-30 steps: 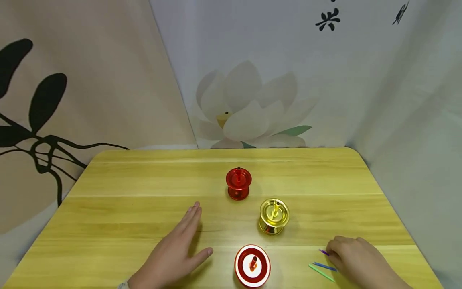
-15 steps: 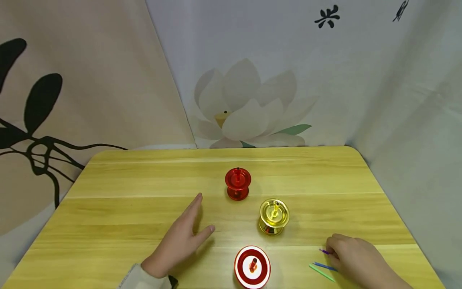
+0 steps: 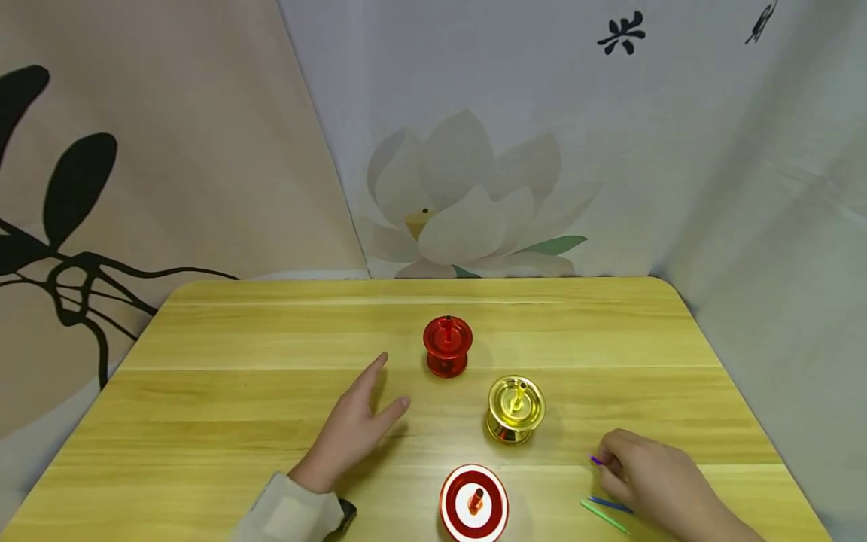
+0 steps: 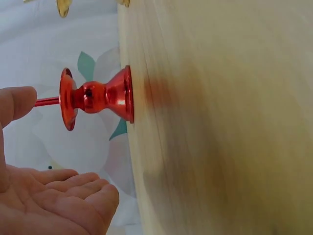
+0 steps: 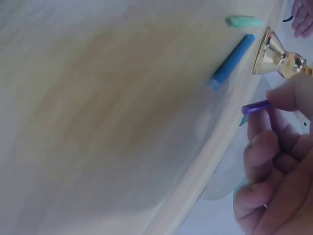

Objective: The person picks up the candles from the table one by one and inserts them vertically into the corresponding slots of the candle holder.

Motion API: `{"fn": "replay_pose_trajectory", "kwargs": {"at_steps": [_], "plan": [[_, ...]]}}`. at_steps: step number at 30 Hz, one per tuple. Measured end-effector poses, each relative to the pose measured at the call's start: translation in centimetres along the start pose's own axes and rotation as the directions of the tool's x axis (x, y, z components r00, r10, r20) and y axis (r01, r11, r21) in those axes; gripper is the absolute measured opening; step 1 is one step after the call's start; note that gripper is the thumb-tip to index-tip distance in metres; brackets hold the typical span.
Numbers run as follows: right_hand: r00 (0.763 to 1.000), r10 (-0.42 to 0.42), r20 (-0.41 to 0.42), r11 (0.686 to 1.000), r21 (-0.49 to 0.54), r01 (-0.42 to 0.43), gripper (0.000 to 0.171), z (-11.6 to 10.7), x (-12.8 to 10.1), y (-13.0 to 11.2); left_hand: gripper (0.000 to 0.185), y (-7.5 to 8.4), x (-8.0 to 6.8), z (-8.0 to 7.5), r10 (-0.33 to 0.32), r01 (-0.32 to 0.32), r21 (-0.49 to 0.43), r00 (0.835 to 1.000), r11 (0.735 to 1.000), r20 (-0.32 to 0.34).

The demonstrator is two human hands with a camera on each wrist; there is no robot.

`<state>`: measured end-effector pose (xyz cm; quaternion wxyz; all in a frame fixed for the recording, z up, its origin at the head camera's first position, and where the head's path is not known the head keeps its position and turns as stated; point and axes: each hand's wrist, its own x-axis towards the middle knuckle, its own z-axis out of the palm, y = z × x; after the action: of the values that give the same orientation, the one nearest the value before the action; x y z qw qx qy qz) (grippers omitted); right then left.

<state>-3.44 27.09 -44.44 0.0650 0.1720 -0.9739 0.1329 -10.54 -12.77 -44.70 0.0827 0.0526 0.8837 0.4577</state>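
Now the purple stick point(image 3: 596, 461) is pinched between the thumb and fingertips of the right hand point(image 3: 650, 482), its tip lifted just off the table point(image 3: 223, 399), at about four o'clock from the gold stand point(image 3: 515, 408). So one stick looks picked up, but none of the stands seems to have a loose stick on it yet, and the blue stick point(image 3: 611, 504) and the green stick point(image 3: 604, 517) lie on the wood just by that hand. The left hand point(image 3: 352, 433) is flat and open, holding nothing, near the red stand point(image 3: 447, 345), which is at about two o'clock from it. The red and white stand point(image 3: 474, 503) sits at the near edge. Half a second ago the purple stick lay lower by the hand, and the left hand was a bit further from the red stand.
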Motion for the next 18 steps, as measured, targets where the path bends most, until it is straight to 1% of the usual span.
{"fn": "replay_pose_trajectory", "kwargs": {"at_steps": [5,7,10,14,18], "plan": [[0.993,-0.057,-0.101,0.998,0.029,0.060,0.027,0.3,0.5,-0.4,0.079,0.1,0.6,0.5,-0.007,0.007,-0.028,1.000,1.000,0.004],[0.990,-0.062,-0.128,0.997,0.038,0.068,0.028,0.4,0.6,-0.7,0.080,0.1,1.0,0.8,-0.010,0.010,-0.028,1.000,1.000,0.002],[0.985,-0.047,-0.167,0.997,0.052,0.057,0.028,0.3,0.9,-1.0,0.081,0.4,1.5,1.1,-0.012,0.012,-0.027,1.000,1.000,-0.004],[0.978,-0.013,-0.208,0.995,0.094,0.033,0.029,0.0,1.4,-1.7,0.082,0.8,2.3,1.6,-0.009,0.008,-0.057,1.000,0.998,-0.010],[0.977,0.023,-0.214,0.989,0.151,0.010,0.030,-0.3,2.0,-2.6,0.082,1.2,3.2,2.4,0.019,-0.020,-0.089,1.000,0.996,-0.015]]}}
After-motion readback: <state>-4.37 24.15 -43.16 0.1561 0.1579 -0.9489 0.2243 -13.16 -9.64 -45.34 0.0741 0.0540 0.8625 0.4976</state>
